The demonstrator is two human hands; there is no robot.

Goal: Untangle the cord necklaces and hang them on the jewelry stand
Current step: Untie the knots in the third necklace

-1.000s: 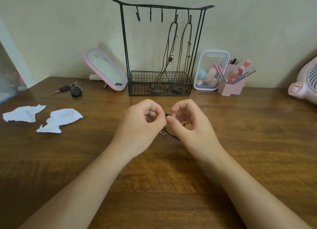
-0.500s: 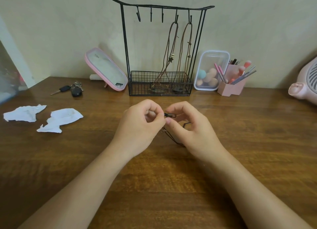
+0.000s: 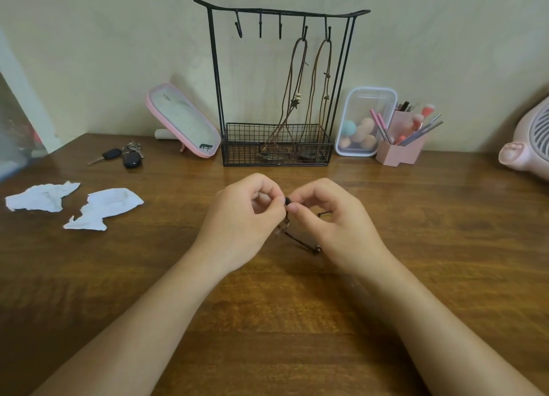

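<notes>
Two bare forearms reach in from the near edge over the wooden table (image 3: 297, 321), and the hands meet close together just above its middle. The left hand (image 3: 240, 220) is curled, thumb and forefinger pinching the top of a dark cord necklace (image 3: 297, 241); the right hand (image 3: 341, 226) is curled the same way, its fingertips nipping the same little dark knot from the other side, so the two pinches nearly touch. Below them the thin cord droops towards the tabletop between the palms, with a small bead showing near the right palm; how it is tangled is too fine to make out. Off to the left lie two crumpled white tissues (image 3: 104, 207), and beyond those a bunch of keys (image 3: 124, 156). Further back a pink-framed mirror (image 3: 184, 120) leans on its foot beside the black wire jewelry stand (image 3: 215, 68), which stands against the wall. Two brown cord necklaces (image 3: 322, 83) hang from its two right-hand hooks, their lower ends lying in the mesh basket at its base. Right of the stand sit a clear box of makeup sponges (image 3: 365, 122) and a pink holder of brushes (image 3: 401, 152), with a pink fan (image 3: 528, 152) at the far right edge
</notes>
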